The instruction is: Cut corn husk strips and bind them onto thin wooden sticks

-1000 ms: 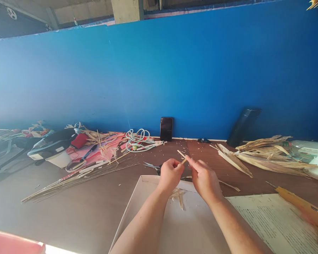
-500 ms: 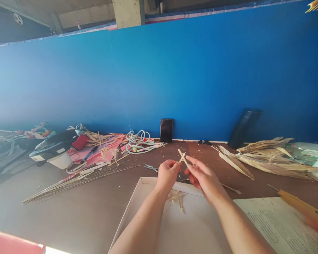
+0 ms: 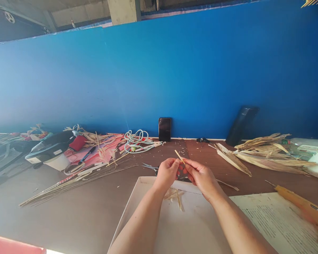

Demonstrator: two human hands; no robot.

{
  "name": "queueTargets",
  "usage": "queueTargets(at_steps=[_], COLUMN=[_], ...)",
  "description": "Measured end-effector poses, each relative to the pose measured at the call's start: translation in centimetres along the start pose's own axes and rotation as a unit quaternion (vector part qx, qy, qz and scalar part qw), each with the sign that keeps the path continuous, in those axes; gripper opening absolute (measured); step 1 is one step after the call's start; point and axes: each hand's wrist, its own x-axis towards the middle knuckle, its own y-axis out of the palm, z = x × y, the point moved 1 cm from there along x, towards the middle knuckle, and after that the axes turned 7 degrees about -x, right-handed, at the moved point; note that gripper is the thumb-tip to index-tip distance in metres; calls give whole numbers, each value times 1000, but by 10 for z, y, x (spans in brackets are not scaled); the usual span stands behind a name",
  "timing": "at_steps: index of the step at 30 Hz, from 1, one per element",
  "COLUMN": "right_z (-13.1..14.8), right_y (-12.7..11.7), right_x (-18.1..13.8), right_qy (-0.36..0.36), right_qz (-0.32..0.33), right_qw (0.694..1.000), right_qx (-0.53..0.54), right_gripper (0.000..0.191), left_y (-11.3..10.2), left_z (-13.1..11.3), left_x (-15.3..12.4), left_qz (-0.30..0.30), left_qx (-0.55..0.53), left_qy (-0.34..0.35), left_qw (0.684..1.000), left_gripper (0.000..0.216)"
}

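Note:
A thin pale stick (image 3: pixel 178 155), like a piece of dried stalk, slants up between my hands above the far edge of the white box lid (image 3: pixel 190 222). My left hand (image 3: pixel 167 172) pinches it from the left with thumb and fingertips. From the other side, my right hand (image 3: pixel 202 175) closes thumb and forefinger on its lower part. The stick's lower end is hidden by the fingers. Several pale stalk scraps (image 3: pixel 178 199) lie in the lid below. Just left of my hands, scissors (image 3: pixel 150 167) lie on the table, their handles partly hidden.
A phone (image 3: pixel 164 129) leans on the blue wall, near a pale coiled cord (image 3: pixel 137 141). Thin wires (image 3: pixel 79 180) and a black cap (image 3: pixel 51 148) lie left. Right are dried corn husks (image 3: pixel 270 158), a dark bottle (image 3: pixel 241 125), an orange-handled awl (image 3: pixel 294 197) and a printed sheet (image 3: pixel 267 218).
My right fingers have drawn in and closed on the stick beside my left fingertips. Less of the stick shows. The whole view has shifted slightly.

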Motion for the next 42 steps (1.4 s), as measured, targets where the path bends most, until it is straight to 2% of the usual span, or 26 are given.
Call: queueTargets(at_steps=[3, 6, 12, 16, 21, 23, 25, 28, 29, 31, 35, 39, 42], right_z=[2, 3, 4, 3, 2, 0, -2, -4, -3, 2, 12, 14, 11], right_y=[1, 2, 3, 3, -6, -12, -21, -30, -30, -24, -8, -3, -5], right_x=[-2, -4, -5, -3, -2, 0, 3, 7, 8, 6, -5, -10, -7], right_qy=[9, 16, 17, 6, -73, -77, -60, -22, -18, -15, 16, 45, 48], right_qz=[2, 20, 37, -9, -94, -122, -170, -230, -218, -149, -2, 68, 92], right_qw=[1000, 999, 997, 999, 986, 978, 974, 973, 976, 985, 993, 989, 988], right_qx=[9, 27, 72, 34, -114, -149, -141, -31, 12, 81, 121, 124, 116], right_gripper=[39, 39, 42, 44, 40, 41, 44, 52, 53, 53, 58, 58, 51], left_y=[0, 1, 2, 1, 3, 3, 3, 0, 0, -2, -3, -1, 1], left_z=[1, 3, 1, -3, -7, -8, -8, -7, -6, -4, -1, 2, 2], left_x=[0, 2, 2, -3, -6, -6, -5, -2, -1, 1, 3, 1, -1], left_qz=[24, 23, 23, 7, -7, -5, -13, -30, -32, -36, -28, 25, 52], left_qx=[-5, 8, 38, 95, 135, 136, 120, 61, 41, 18, 11, 48, 69], left_qy=[-5, 5, 84, 137, 132, 119, 95, 46, 31, 10, 5, 37, 52], left_qw=[1000, 1000, 996, 986, 982, 983, 988, 997, 998, 999, 1000, 998, 995], left_gripper=[39, 38, 33, 30, 26, 25, 25, 28, 29, 31, 29, 25, 24])
